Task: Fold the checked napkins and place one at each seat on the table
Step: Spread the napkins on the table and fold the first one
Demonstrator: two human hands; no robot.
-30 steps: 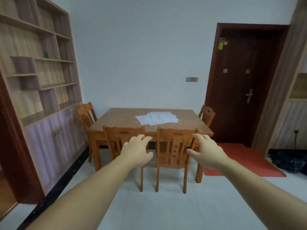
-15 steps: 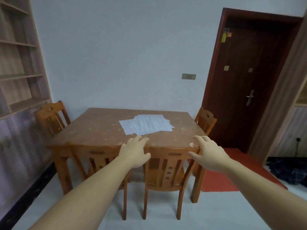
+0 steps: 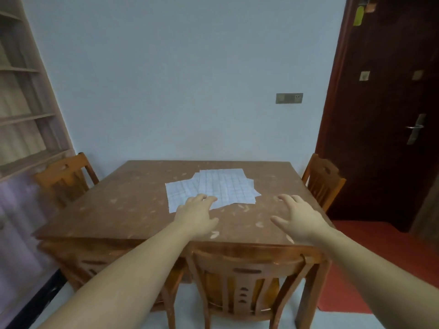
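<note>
Both arms are reaching over the table (image 3: 123, 210): left hand (image 3: 197, 216) spread, fingertips overlapping the checked napkins (image 3: 213, 187); right hand (image 3: 300, 218) splayed, holding nothing; contact unclear.

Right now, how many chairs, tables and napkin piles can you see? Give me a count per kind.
Chairs: 4 (left, right, near right, near left, partly hidden)
Tables: 1
Napkin piles: 1, overlapping sheets, number unclear
Total: 6

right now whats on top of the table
A loose pile of overlapping checked napkins, unfolded. Left hand covers its near edge; how many napkins lie underneath cannot be seen.
</note>
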